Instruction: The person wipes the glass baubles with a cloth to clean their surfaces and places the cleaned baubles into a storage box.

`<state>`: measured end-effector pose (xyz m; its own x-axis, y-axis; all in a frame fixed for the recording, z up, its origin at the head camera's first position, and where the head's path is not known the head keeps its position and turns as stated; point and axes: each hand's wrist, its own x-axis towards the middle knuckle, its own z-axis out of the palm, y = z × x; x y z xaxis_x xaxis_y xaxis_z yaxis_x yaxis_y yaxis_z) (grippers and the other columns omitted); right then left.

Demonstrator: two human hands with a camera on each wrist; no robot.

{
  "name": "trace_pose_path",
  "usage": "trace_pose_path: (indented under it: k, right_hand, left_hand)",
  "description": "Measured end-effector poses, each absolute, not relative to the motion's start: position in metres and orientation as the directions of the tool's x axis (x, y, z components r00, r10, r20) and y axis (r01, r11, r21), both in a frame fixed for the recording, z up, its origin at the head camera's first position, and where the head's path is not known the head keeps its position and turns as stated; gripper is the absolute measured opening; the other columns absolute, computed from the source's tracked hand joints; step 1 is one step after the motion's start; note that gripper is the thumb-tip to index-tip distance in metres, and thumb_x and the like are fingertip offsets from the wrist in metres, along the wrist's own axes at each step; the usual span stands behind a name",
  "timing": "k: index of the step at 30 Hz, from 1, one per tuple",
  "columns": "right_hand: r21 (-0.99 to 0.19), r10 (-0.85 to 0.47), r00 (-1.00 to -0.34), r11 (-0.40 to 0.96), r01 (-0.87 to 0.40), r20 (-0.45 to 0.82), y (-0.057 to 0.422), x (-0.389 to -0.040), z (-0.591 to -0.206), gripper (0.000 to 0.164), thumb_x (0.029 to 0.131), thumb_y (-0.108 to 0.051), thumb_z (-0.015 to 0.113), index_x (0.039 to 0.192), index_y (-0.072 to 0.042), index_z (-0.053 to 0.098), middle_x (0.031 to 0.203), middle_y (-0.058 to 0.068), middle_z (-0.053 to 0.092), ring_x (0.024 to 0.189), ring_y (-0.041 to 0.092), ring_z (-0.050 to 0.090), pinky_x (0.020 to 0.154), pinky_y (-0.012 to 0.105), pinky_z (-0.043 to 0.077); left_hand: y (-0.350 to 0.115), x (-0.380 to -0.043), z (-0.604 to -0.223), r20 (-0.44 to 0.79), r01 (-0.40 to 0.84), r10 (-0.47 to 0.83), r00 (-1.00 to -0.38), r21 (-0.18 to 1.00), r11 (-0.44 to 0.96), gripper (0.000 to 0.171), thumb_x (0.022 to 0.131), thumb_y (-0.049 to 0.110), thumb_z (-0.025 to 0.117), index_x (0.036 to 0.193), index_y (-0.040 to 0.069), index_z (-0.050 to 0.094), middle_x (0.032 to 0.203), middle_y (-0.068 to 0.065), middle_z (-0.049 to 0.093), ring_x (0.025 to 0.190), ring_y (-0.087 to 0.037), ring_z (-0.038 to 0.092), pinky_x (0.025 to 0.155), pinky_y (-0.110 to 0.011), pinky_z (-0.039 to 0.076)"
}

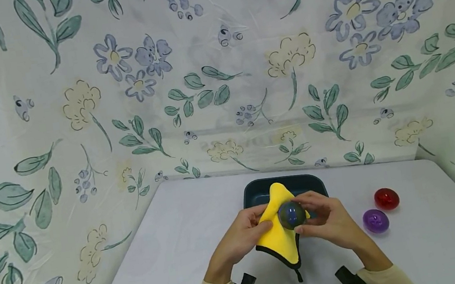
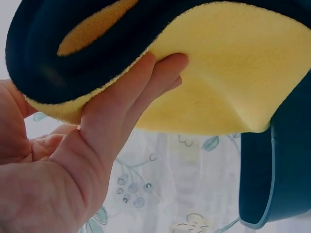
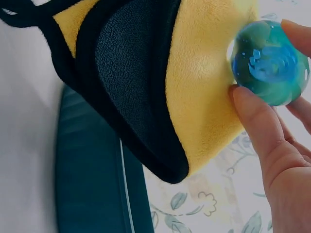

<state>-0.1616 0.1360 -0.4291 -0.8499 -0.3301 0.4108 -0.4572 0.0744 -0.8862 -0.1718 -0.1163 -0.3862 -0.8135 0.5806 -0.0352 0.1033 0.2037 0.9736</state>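
Note:
My left hand [image 1: 240,235] holds a yellow cloth [image 1: 279,245] with black edging and a small hanging loop, thumb in front and fingers behind. In the left wrist view, the cloth's dark edging [image 2: 43,80] folds over near the palm. A clear blue-green glass ball [image 3: 269,63] is pinched between the thumb and fingers of my right hand [image 1: 335,221]. The ball is up against the cloth's yellow face, in front of it in the head view. Part of the left fingers is hidden behind the fabric.
Behind the hands, a dark teal tray [image 1: 255,186] stands on the white table [image 1: 172,250]. To the right, a red shiny ball [image 1: 387,199] and a purple one [image 1: 376,221] lie close together. Flower-patterned fabric [image 1: 208,130] hangs behind and at the sides.

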Motion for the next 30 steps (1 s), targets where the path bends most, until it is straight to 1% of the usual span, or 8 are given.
trace_pose_path:
  k: [3, 7, 12, 14, 18, 20, 23, 30]
  right_hand:
    - [-0.882, -0.307, -0.853, 0.081, -0.465, 0.422, 0.137, -0.163, -0.429, 0.053, 0.084, -0.001, 0.081, 0.134, -0.001, 0.065, 0.130, 0.019, 0.062, 0.113, 0.004, 0.070, 0.086, 0.031, 0.063]
    - [-0.885, -0.286, -0.866, 0.102, -0.454, 0.411, 0.138, -0.164, -0.429, 0.053, 0.084, -0.003, 0.081, 0.135, -0.002, 0.065, 0.133, 0.021, 0.062, 0.113, 0.002, 0.069, 0.091, 0.032, 0.062]
    - [-0.885, -0.267, -0.882, 0.160, -0.438, 0.388, 0.141, -0.167, -0.430, 0.052, 0.086, -0.007, 0.081, 0.136, -0.007, 0.065, 0.135, 0.018, 0.065, 0.117, 0.003, 0.067, 0.097, 0.036, 0.060]
    - [-0.879, -0.263, -0.886, 0.191, -0.436, 0.383, 0.142, -0.168, -0.431, 0.052, 0.088, -0.009, 0.080, 0.137, -0.008, 0.065, 0.136, 0.017, 0.066, 0.119, 0.009, 0.068, 0.099, 0.039, 0.060]
    - [-0.876, -0.259, -0.896, 0.235, -0.422, 0.362, 0.146, -0.169, -0.433, 0.052, 0.089, -0.011, 0.079, 0.138, -0.008, 0.064, 0.138, 0.017, 0.066, 0.124, 0.030, 0.067, 0.100, 0.046, 0.058]
    - [-0.880, -0.260, -0.901, 0.244, -0.409, 0.347, 0.147, -0.170, -0.433, 0.053, 0.088, -0.012, 0.080, 0.138, -0.006, 0.063, 0.138, 0.018, 0.066, 0.125, 0.037, 0.065, 0.101, 0.048, 0.058]
    - [-0.885, -0.258, -0.910, 0.258, -0.388, 0.324, 0.148, -0.170, -0.432, 0.054, 0.087, -0.013, 0.081, 0.138, -0.005, 0.063, 0.138, 0.019, 0.066, 0.125, 0.040, 0.064, 0.100, 0.047, 0.058]
    - [-0.891, -0.254, -0.930, 0.303, -0.337, 0.265, 0.150, -0.171, -0.431, 0.058, 0.085, -0.017, 0.084, 0.137, -0.007, 0.062, 0.136, 0.019, 0.066, 0.124, 0.041, 0.065, 0.099, 0.045, 0.059]
  left_hand:
    - [-0.116, -0.171, -0.386, -0.043, 0.098, 0.578, -0.815, 0.973, 0.210, 0.047, 0.104, 0.011, 0.054, 0.149, -0.002, 0.050, 0.112, -0.021, 0.073, 0.085, -0.014, 0.070, 0.084, -0.028, 0.063]
    - [-0.115, -0.170, -0.385, -0.048, 0.091, 0.572, -0.819, 0.973, 0.211, 0.047, 0.104, 0.011, 0.054, 0.149, -0.003, 0.050, 0.113, -0.022, 0.073, 0.087, -0.014, 0.071, 0.085, -0.030, 0.063]
    - [-0.114, -0.168, -0.383, -0.049, 0.088, 0.559, -0.828, 0.972, 0.216, 0.046, 0.104, 0.010, 0.054, 0.147, -0.004, 0.051, 0.113, -0.021, 0.073, 0.088, -0.014, 0.072, 0.086, -0.031, 0.063]
    - [-0.114, -0.168, -0.382, -0.048, 0.091, 0.554, -0.831, 0.971, 0.221, 0.045, 0.103, 0.011, 0.055, 0.146, -0.004, 0.052, 0.112, -0.021, 0.074, 0.087, -0.014, 0.072, 0.086, -0.031, 0.063]
    - [-0.112, -0.167, -0.381, -0.044, 0.101, 0.549, -0.835, 0.968, 0.231, 0.045, 0.103, 0.012, 0.056, 0.145, -0.004, 0.053, 0.111, -0.020, 0.074, 0.087, -0.015, 0.072, 0.086, -0.031, 0.063]
    - [-0.112, -0.167, -0.381, -0.042, 0.102, 0.545, -0.837, 0.967, 0.232, 0.046, 0.103, 0.012, 0.056, 0.146, -0.004, 0.053, 0.112, -0.020, 0.074, 0.087, -0.015, 0.072, 0.086, -0.032, 0.063]
    - [-0.112, -0.167, -0.381, -0.038, 0.102, 0.538, -0.842, 0.968, 0.229, 0.047, 0.103, 0.011, 0.056, 0.147, -0.005, 0.051, 0.113, -0.021, 0.074, 0.088, -0.015, 0.072, 0.086, -0.032, 0.063]
    - [-0.111, -0.165, -0.379, -0.014, 0.105, 0.511, -0.860, 0.973, 0.204, 0.051, 0.103, 0.011, 0.057, 0.151, -0.002, 0.048, 0.116, -0.022, 0.073, 0.090, -0.016, 0.072, 0.087, -0.034, 0.063]
